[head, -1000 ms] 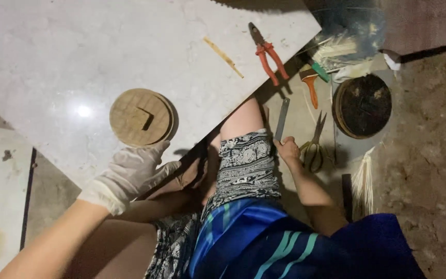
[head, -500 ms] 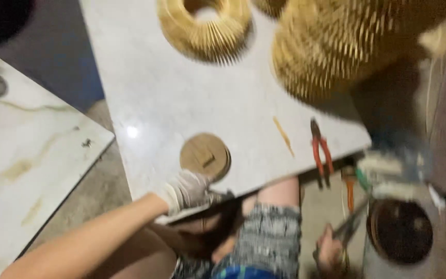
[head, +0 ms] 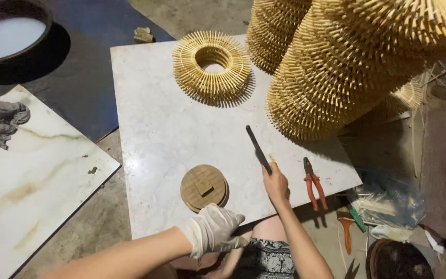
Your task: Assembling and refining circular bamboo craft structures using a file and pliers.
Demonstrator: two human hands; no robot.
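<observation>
1. The right hand (head: pixel 276 184) pinches a slim dark metal file (head: pixel 258 150), tip raised over the marble slab's (head: pixel 156 134) near edge.
2. The white-gloved left hand (head: pixel 217 229) rests curled at that edge.
3. A round wooden disc (head: pixel 204 188) lies just beyond.
4. Red-handled pliers (head: pixel 314 186) sit near the slab's right corner.

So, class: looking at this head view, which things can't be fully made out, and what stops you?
- Left hand: a white glove covers it; what it holds is unclear.
- Dark round container: cut off by the bottom edge.
- Spiked bamboo stacks: tops cut off by the top edge.
- Clear bag: contents too small to identify.
</observation>
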